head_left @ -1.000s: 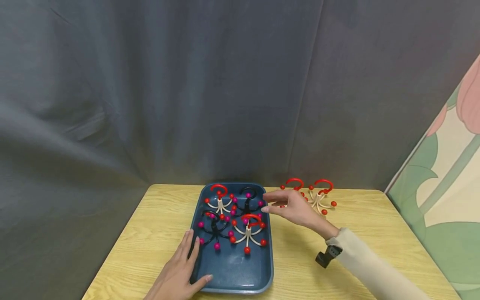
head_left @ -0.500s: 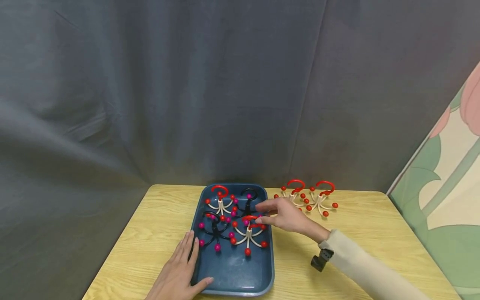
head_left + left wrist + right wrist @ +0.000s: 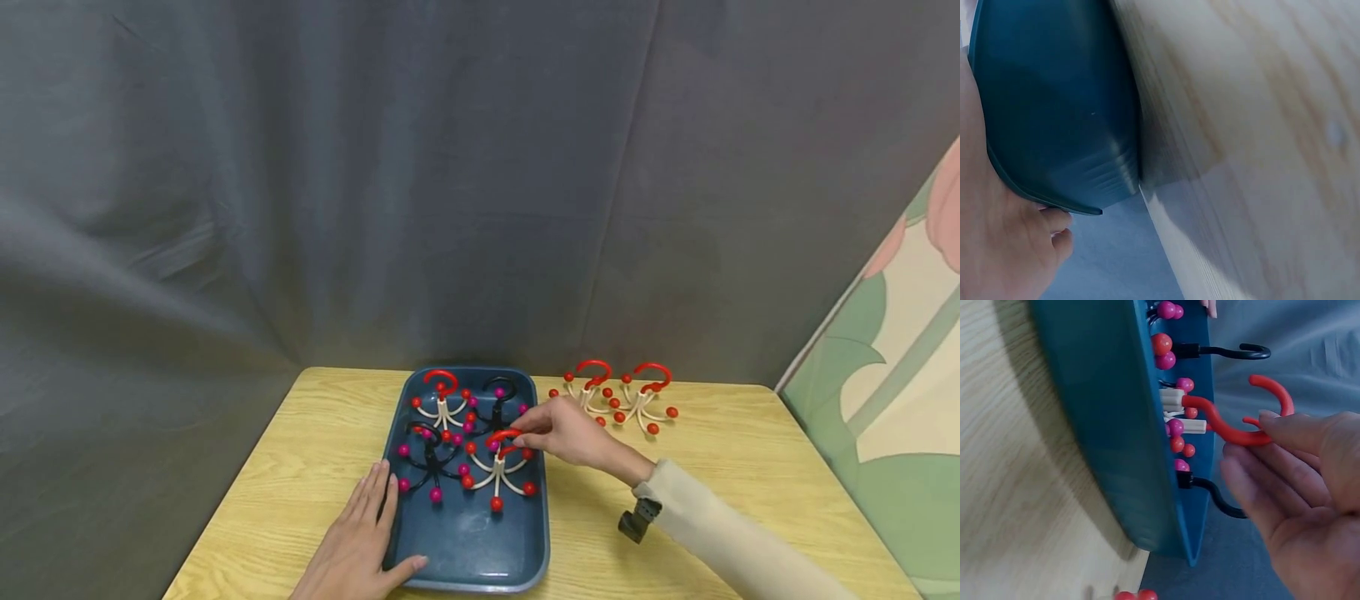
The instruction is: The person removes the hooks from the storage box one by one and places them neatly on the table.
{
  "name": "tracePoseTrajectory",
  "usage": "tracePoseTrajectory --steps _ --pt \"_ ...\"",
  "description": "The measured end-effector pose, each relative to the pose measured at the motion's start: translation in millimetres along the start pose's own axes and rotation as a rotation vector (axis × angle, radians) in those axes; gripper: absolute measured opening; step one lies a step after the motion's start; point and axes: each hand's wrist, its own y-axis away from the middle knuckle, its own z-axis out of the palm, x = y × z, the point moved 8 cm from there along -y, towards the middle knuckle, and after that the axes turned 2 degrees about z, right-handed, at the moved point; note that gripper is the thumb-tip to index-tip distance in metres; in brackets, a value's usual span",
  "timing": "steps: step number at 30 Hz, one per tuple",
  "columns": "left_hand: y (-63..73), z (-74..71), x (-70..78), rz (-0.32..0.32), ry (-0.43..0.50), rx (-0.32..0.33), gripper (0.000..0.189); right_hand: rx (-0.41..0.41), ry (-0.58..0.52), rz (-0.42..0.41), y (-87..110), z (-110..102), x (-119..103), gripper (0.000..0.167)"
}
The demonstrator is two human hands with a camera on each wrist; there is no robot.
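In the head view, a blue tray [image 3: 469, 542] holds several multi-prong hook hangers with ball tips. A white hanger with a red hook [image 3: 498, 468] sits at the tray's right side, and my right hand [image 3: 573, 433] pinches its red hook between thumb and fingers. The right wrist view shows the thumb laid against that red hook [image 3: 1235, 434]. My left hand [image 3: 352, 533] rests along the tray's left rim, fingers straight and thumb spread over the near edge. Two black hangers, a front-left one [image 3: 431, 458] and a back-right one [image 3: 497, 410], stand close by.
Another white-and-red hanger [image 3: 442, 408] stands at the tray's back left. Right of the tray, two more white hangers, a nearer-to-tray one [image 3: 587, 396] and an outer one [image 3: 641, 402], stand on the wooden table [image 3: 720, 467]. A dark curtain [image 3: 450, 208] hangs behind.
My right hand has moved left and down from beside the tray to the front-right hanger, and its fingers have closed on the red hook. The left hand stays on the rim.
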Motion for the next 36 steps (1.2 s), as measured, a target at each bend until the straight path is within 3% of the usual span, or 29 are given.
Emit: tracePoseTrajectory --steps 23,36 --pt "1.1 -0.1 -1.1 0.003 0.032 0.006 0.118 0.022 -0.132 0.071 3.1 8 13 0.020" --pt "2.0 -0.2 -1.6 0.015 0.038 0.029 0.116 0.061 -0.082 0.034 6.0 9 4 0.013"
